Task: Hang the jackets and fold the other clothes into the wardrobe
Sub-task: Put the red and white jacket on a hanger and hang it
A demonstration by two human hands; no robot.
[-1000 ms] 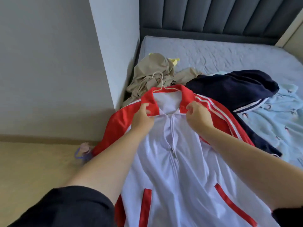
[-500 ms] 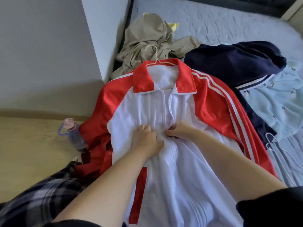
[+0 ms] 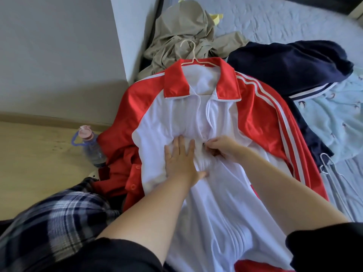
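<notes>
A red and white track jacket (image 3: 261,114) lies front-up on the bed, with a pale hanger (image 3: 191,54) in its collar. My left hand (image 3: 180,160) presses flat on the white chest panel, fingers straight. Just to its right, my right hand (image 3: 224,147) pinches the zipper pull at mid-chest. The zipper stands open above my hands. Behind the collar lies a crumpled beige garment (image 3: 182,34). A navy jacket (image 3: 294,65) and a light blue patterned garment (image 3: 337,118) lie to the right.
A grey mattress (image 3: 284,20) carries the clothes. A spare wire hanger (image 3: 330,169) lies at the right. A water bottle (image 3: 91,148) stands on the wooden floor (image 3: 35,158) beside a red garment (image 3: 115,173). A white wall corner (image 3: 121,36) rises at left.
My hands came down from the collar to the jacket's chest. The left hand went from curled to flat on the fabric, and the right hand now pinches the zipper pull.
</notes>
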